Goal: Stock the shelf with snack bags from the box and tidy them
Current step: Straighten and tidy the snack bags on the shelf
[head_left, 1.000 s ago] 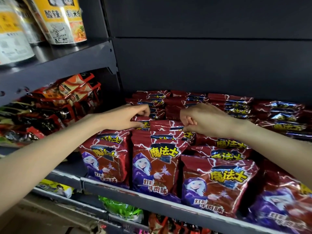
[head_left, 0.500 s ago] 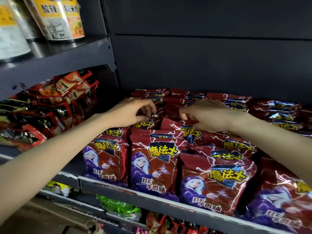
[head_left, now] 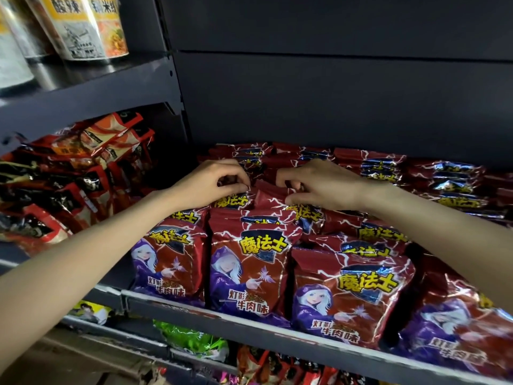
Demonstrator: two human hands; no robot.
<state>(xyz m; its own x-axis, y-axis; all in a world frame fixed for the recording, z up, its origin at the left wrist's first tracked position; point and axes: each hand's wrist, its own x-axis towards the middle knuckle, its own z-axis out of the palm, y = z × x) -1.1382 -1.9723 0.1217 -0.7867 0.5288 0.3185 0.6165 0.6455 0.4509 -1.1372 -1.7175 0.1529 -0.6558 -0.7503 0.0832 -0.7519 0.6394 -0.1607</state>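
Red and purple snack bags with yellow lettering fill the dark shelf in several rows, upright at the front and stacked flat at the back. My left hand pinches the top edge of a bag in the second row on the left. My right hand pinches the top of the red bag beside it, fingers curled over the edge. Both arms reach in over the front row. No box is in view.
A neighbouring shelf section on the left holds red, orange and black bags. Above it stand instant noodle cups. A dark back panel rises behind the rows. Lower shelves show a green bag and other packets.
Both hands have risen slightly and drawn closer together over the second row. The bags under the fingers have been pulled more upright.
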